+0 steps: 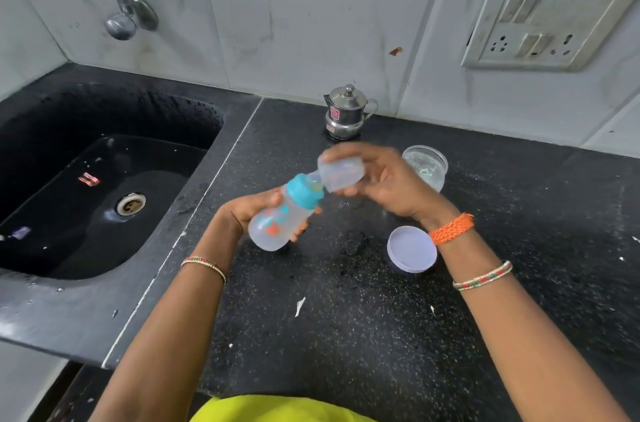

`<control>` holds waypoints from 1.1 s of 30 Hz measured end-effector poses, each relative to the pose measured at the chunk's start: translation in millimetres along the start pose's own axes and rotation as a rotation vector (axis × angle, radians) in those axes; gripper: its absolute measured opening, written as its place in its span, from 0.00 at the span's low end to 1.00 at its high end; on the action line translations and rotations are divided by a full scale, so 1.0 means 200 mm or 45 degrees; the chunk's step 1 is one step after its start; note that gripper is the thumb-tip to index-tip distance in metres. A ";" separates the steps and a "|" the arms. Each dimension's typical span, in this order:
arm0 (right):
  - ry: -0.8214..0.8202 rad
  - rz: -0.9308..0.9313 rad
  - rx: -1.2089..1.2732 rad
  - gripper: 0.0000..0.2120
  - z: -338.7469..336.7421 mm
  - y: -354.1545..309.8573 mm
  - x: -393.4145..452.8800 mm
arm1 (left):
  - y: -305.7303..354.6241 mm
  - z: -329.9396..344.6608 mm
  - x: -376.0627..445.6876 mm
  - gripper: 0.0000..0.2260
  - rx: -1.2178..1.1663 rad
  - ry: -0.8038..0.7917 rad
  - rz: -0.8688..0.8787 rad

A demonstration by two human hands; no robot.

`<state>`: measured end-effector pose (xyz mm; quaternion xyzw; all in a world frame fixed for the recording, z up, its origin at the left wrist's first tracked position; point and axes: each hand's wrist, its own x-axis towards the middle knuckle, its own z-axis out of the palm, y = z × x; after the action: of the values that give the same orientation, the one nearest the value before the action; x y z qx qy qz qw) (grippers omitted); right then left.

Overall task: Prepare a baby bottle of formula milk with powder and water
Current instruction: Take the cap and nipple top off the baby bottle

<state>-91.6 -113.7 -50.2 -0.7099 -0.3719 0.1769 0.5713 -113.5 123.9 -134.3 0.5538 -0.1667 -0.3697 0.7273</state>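
My left hand (247,210) grips a clear baby bottle (277,224) with a teal collar (304,191) and orange-teal prints, tilted with its top up to the right above the black counter. My right hand (388,184) holds the bottle's clear cap (341,172) right at the nipple, partly over it. An open clear jar (427,167) stands behind my right hand, its contents hard to make out. The jar's pale round lid (412,248) lies flat below my right wrist. A small lidded steel pot (346,113) stands at the back by the wall.
A black sink (69,241) with a drain and some water lies to the left, under a steel tap (119,11). A switch and socket plate (547,20) is on the tiled wall at right. Small white scraps and wet spots dot the counter (363,335).
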 end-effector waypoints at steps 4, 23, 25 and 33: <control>0.182 -0.005 0.070 0.22 -0.11 -0.10 0.02 | -0.08 -0.01 -0.01 0.32 -0.221 0.135 0.085; 0.396 0.497 -1.377 0.23 0.09 0.32 0.08 | -0.01 0.19 0.12 0.15 0.425 1.306 0.262; 0.569 0.424 -1.313 0.23 0.12 0.25 0.10 | -0.01 0.23 0.14 0.20 0.689 1.424 0.236; 0.711 0.743 -0.410 0.31 0.14 0.10 0.20 | 0.05 0.38 0.21 0.24 2.009 1.772 0.309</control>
<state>-77.0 -66.5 -69.7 -0.8859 -0.0097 0.0719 0.4581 -131.0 43.9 -106.8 0.9387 0.0396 0.3172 0.1290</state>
